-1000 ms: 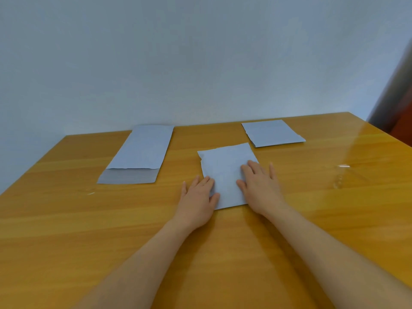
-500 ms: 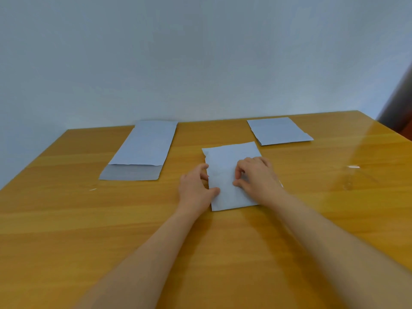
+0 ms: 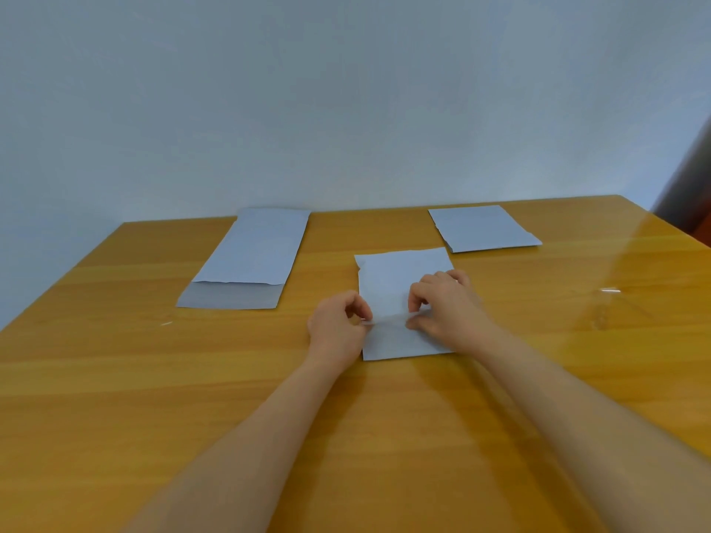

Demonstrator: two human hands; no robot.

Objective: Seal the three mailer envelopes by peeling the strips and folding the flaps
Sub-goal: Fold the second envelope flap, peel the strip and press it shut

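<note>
Wooden table [image 3: 115,378] bears three envelopes [image 3: 250,255]; both hands [image 3: 338,325] pinch one clear strip [image 3: 388,321]

Reaching forward over the tabletop's middle with both bare forearms. Curling the bare left hand [image 3: 338,325], thumb and forefinger pinching together. Curling the bare right hand [image 3: 442,307] just beside it, fingertips [image 3: 413,302] bent downward, also pinching.

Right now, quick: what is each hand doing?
Left hand: fingers curled, pinching one end of a thin clear strip over the middle envelope.
Right hand: fingers curled, pinching the strip's other end.
</note>
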